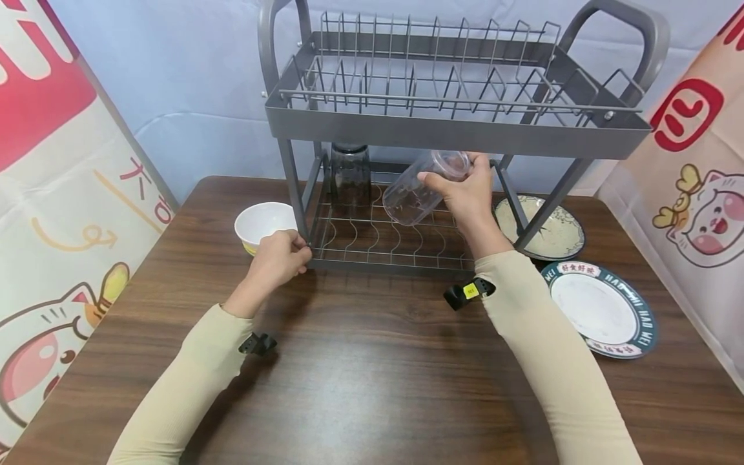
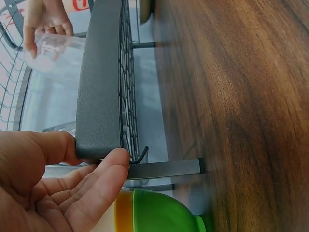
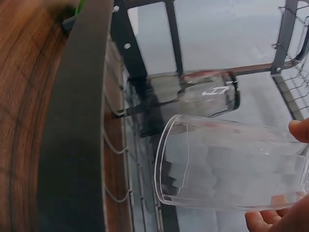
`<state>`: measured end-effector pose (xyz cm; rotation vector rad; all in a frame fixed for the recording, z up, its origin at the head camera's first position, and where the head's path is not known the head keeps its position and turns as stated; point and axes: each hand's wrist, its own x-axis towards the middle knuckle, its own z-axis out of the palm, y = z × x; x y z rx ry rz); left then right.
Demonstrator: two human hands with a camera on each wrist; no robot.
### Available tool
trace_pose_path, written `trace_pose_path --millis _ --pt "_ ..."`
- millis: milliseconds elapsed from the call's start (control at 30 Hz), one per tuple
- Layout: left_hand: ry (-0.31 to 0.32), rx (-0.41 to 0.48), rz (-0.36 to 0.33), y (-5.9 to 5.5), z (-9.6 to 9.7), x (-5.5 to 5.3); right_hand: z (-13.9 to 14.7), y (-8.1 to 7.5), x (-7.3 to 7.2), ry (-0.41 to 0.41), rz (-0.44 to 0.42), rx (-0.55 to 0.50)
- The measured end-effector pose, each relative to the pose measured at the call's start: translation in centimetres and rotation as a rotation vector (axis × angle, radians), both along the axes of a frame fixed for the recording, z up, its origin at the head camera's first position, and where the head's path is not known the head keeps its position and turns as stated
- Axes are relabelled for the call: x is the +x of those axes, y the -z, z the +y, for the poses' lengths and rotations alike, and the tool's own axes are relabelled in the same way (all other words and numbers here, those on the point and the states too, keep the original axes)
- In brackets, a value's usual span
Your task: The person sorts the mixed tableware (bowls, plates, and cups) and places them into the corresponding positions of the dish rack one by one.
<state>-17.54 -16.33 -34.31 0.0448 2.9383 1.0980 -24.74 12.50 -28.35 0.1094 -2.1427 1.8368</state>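
Observation:
My right hand grips a clear cup by one end, inside the lower tier of a grey two-tier dish rack. The cup is tilted, its free end pointing down and left over the wire shelf. In the right wrist view, that rounded end of the cup faces a dark see-through glass. The dark glass stands at the shelf's left end. With thumb and fingers my left hand pinches the rack's lower front left corner.
Left of the rack sits a white-lined bowl, its outside green and yellow. At the right are a patterned plate, partly behind a rack leg, and a green-rimmed white plate. Everything stands on a brown wooden table.

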Motion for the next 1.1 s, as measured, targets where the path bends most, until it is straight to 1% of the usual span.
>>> trace_pose_path --millis 67,133,300,500,600,767,967,1100 --pt "0.001 -0.002 0.009 0.1 -0.1 0.0 -0.2 0.3 -0.3 0.000 -0.016 0.034" --pt "0.005 -0.001 0.018 0.2 -0.1 0.0 -0.4 0.5 -0.7 -0.003 -0.028 0.047" --pt "0.012 0.007 0.030 0.4 -0.2 -0.1 -0.6 0.6 -1.4 0.014 -0.060 0.066" --pt "0.006 0.005 0.035 0.3 -0.1 -0.1 -1.1 0.7 -2.2 0.032 -0.086 0.094" --pt "0.006 0.004 0.038 0.3 -0.1 0.0 -1.4 0.8 -2.6 0.060 -0.102 0.134" --pt "0.006 0.013 0.043 0.4 -0.2 0.0 -1.7 0.7 -3.0 0.092 -0.157 0.214" --pt "0.006 0.016 0.038 0.4 0.0 -0.1 -1.7 0.7 -3.5 0.100 -0.166 0.268" --pt "0.006 0.015 0.036 0.3 -0.1 -0.1 -2.1 0.6 -3.9 0.075 -0.156 0.279"
